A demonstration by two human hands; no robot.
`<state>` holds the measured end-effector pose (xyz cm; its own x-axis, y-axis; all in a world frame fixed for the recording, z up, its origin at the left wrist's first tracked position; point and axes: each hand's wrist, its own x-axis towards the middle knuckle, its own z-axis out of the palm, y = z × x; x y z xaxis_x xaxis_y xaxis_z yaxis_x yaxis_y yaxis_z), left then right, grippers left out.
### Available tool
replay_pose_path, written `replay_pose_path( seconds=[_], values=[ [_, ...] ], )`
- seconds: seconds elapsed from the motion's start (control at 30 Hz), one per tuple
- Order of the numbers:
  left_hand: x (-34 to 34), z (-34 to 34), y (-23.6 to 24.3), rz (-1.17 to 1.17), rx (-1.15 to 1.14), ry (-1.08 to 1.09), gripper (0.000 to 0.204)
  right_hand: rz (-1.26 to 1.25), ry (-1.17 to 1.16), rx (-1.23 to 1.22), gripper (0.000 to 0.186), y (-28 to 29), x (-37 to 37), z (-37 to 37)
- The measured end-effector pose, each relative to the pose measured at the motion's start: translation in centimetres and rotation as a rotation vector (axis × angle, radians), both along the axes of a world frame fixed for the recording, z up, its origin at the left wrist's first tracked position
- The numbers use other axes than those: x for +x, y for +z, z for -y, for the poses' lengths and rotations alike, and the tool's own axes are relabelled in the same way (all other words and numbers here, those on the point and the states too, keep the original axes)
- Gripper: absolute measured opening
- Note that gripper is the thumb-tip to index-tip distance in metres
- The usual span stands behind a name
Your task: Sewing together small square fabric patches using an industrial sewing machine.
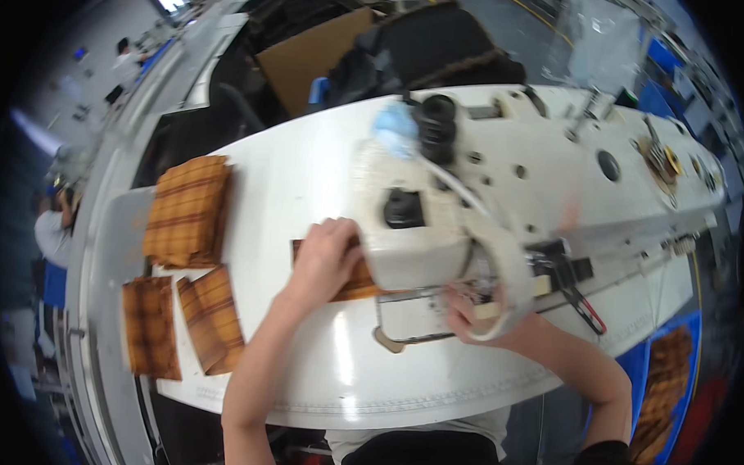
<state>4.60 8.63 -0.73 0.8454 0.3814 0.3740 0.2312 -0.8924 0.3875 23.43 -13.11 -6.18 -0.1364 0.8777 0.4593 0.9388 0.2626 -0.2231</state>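
The person's left hand (326, 260) lies flat, fingers spread and pressing down, on a brown plaid fabric piece (355, 283) that rests on the white surface (308, 173) and runs under the head of the sewing machine (438, 210). The right hand (465, 309) sits just beside the needle area, partly hidden by the machine's arm, so whether its fingers pinch the cloth or only steady it cannot be told. The piece looks light, thin and limp (likely to buckle or skew if pushed from one corner), so it probably handles best under a flat palm near its edge, guided rather than gripped. More plaid pieces (186, 211) lie stacked and scattered well apart on the person's left.
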Motion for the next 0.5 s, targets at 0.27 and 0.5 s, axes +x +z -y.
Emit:
replay_pose_path(
  seconds=[0.27, 0.5],
  values=[
    [-19.8, -0.8, 7.2, 0.476, -0.259, 0.773, 0.016, 0.046, 0.01, 0.128, 0.041, 2.7, 0.7, 2.2],
    [-28.4, -1.9, 5.6, 0.043, 0.184, 0.891, 0.027, -0.011, 0.062, 0.16, 0.04, 3.1, -0.4, 1.0]
  ],
)
